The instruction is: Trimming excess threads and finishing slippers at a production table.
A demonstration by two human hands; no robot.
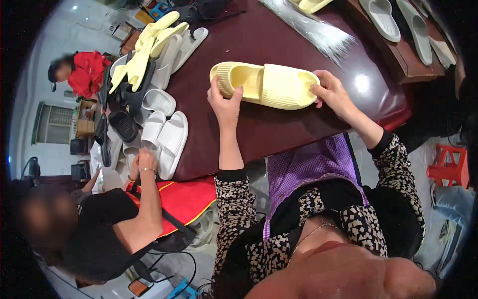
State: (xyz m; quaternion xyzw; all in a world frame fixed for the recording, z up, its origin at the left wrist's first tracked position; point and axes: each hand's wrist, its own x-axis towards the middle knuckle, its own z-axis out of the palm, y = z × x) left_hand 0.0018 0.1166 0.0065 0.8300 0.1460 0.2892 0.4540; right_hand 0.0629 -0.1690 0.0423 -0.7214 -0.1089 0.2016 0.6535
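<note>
A pale yellow slide slipper (286, 84) is held above the dark red table, tilted so its ribbed side and broad strap show. My left hand (225, 102) grips the open heel end, thumb up on the rim and fingers hidden behind it. At the toe end my right hand (332, 92) pinches the slipper, the thumb at the toe opening and the fingertips curled under the edge.
White slippers (172, 142) and a pile of yellow slippers (142, 60) lie at the left. Clear plastic bags (318, 35) are at the far edge. Grey slippers (381, 19) rest on a brown box at right. A co-worker's hand (147, 160) touches slippers nearby. A red stool (450, 164) stands right.
</note>
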